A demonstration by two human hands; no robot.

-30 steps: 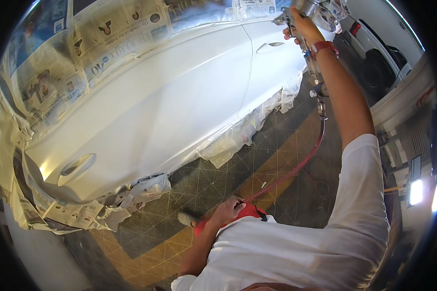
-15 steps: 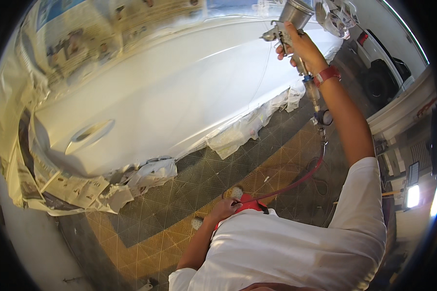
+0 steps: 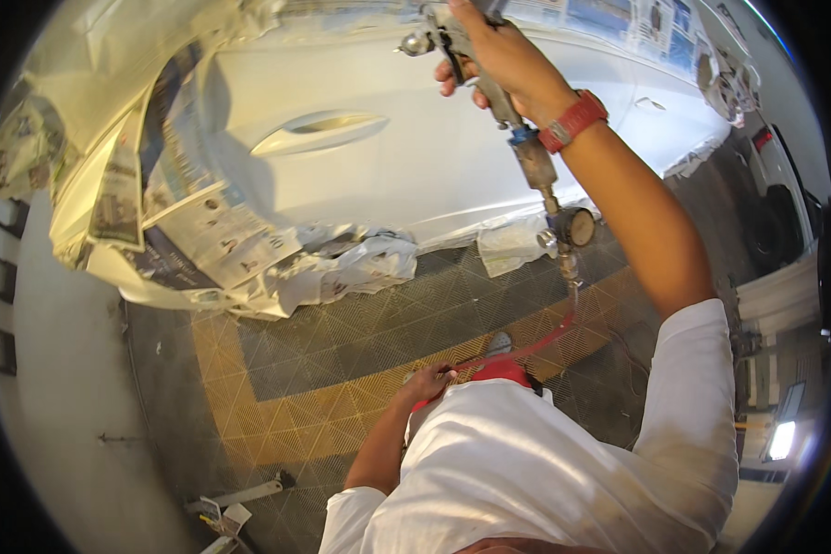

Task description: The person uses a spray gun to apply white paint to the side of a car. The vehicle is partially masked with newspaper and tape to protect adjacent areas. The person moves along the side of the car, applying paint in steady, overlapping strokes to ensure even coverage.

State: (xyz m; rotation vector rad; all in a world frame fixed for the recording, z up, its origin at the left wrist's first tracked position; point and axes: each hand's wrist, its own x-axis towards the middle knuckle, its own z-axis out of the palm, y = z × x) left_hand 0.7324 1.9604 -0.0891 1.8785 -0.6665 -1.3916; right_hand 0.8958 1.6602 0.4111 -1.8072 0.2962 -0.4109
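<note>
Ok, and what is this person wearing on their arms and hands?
Both hands are bare, no gloves. The right hand has a red wristband at the wrist, with the forearm uncovered. The left hand wears nothing visible. Short white sleeves of a loose shirt, slightly smudged, end near the elbows.

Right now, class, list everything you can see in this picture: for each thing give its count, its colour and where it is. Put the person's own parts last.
car door: one, white, upper middle, with a door handle.
masking paper: many sheets, printed newspaper and cream paper, taped round the door's edges and bunched below it.
spray gun: one, grey metal, top middle, with a round gauge hanging under it.
hose: one, red, running from below the gauge down to the waist.
floor tiles: grey grid with a yellow band, middle.
watch: one, red, on the right wrist.
shirt: one, white, bottom.
right hand: raised, gripping the spray gun.
left hand: low by the waist, at the red hose.
</note>
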